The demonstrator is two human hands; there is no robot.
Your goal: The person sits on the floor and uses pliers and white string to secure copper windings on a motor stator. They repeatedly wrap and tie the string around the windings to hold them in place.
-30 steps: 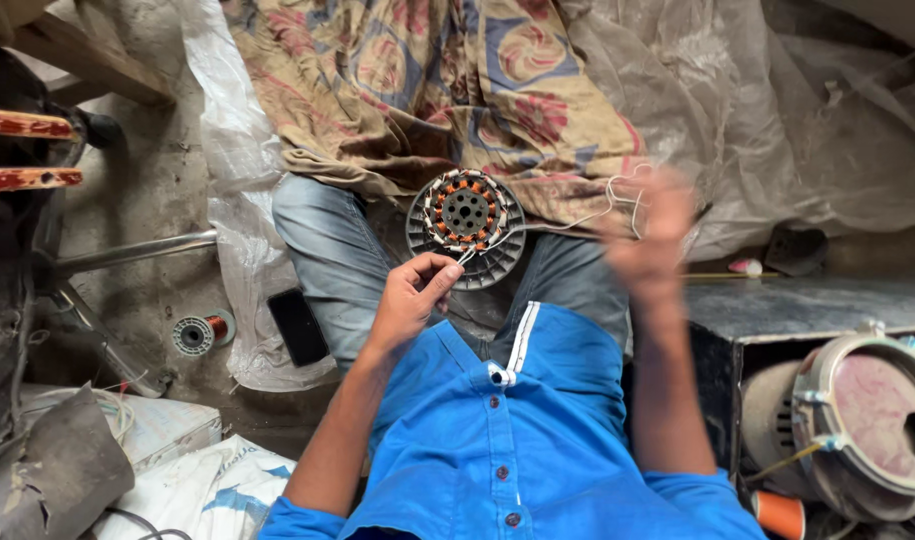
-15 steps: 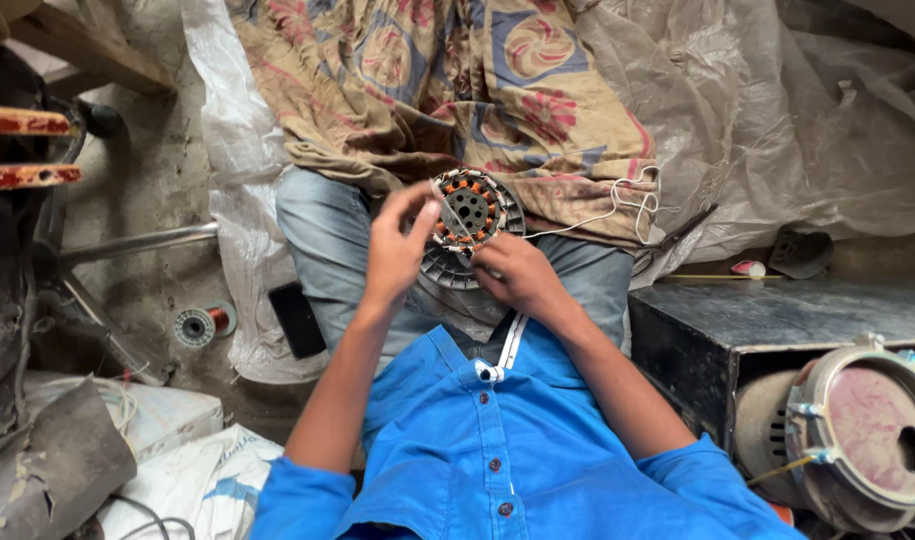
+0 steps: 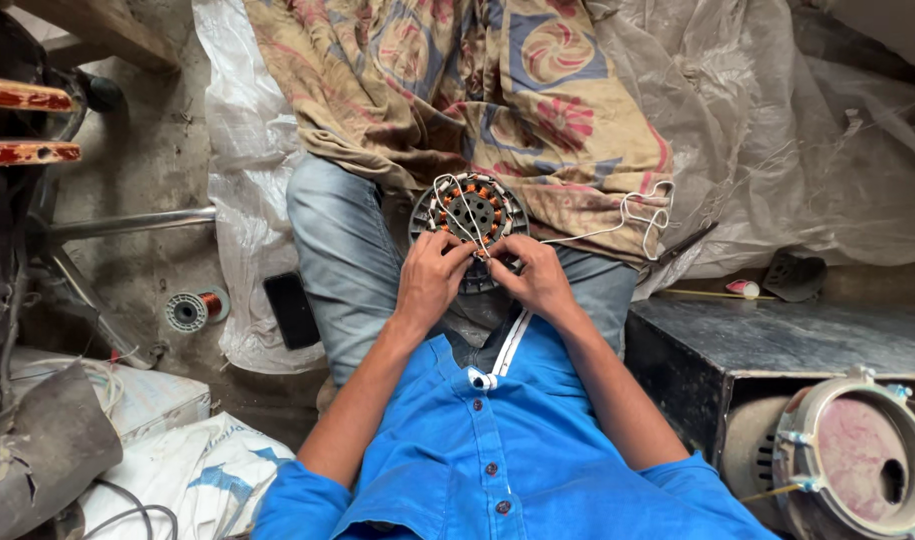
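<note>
A round, dark metal motor stator with copper-orange windings around its ring [image 3: 469, 222] rests on the lap of the seated person, propped against the grey trousers just beyond both sets of fingers. The left hand [image 3: 429, 280] curls over the near-left rim, its fingers [image 3: 455, 252] bent and pressed together on what looks like a strand of thin white cord [image 3: 617, 222]; the exact pinch is too small to make out. The right hand [image 3: 537, 278] sits just beside it at the near-right rim, fingers bunched close over the windings, though whether they hold anything cannot be told.

The stator looks heavy and stiff for its size, a stack of steel plates, so it should sit steady when gripped by the outer rim. The copper windings look far more delicate; their coating would likely scrape if squeezed, so the rim or the central hub seems the safer hold. The cord is light and limp, looping away to the right of the fingers across a patterned floral cloth [image 3: 477, 90].

To the left of the fingers, well apart, a small spool of copper wire [image 3: 192, 310] lies on the floor.
</note>
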